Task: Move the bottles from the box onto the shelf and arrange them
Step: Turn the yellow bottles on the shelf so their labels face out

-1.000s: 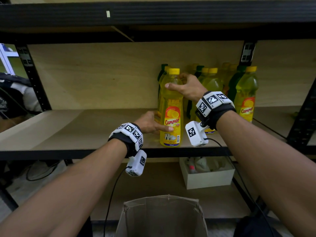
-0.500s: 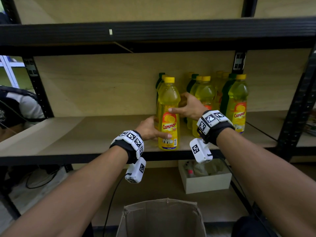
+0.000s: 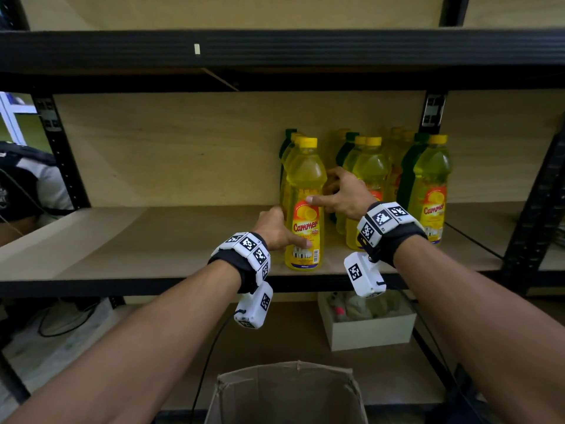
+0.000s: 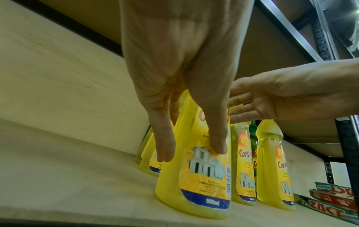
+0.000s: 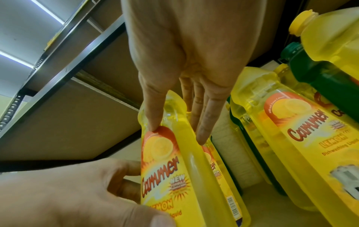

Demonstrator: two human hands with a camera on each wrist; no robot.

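A yellow Cammer dish-liquid bottle [image 3: 305,185] stands upright near the front of the wooden shelf [image 3: 153,240], at the left end of a group of like bottles. My left hand [image 3: 284,229] holds its lower part, thumb on the label's bottom [image 4: 217,147] and fingers round the left side. My right hand [image 3: 325,191] holds it higher, thumb at the label's top [image 5: 153,127] and fingers behind. More yellow bottles [image 3: 370,175] and dark green bottles [image 3: 408,179] stand to the right and behind.
An open cardboard box [image 3: 287,393] sits below me on the floor. A white box [image 3: 367,332] lies on the lower shelf. Black uprights [image 3: 532,209] frame the bay. Toothpaste cartons [image 4: 334,198] lie at the shelf's far right. Bare board stretches left of the bottles.
My right hand has slid down from the bottle's shoulder to the top of its label. The left hand stays at the bottle's base. The bottle keeps its place.
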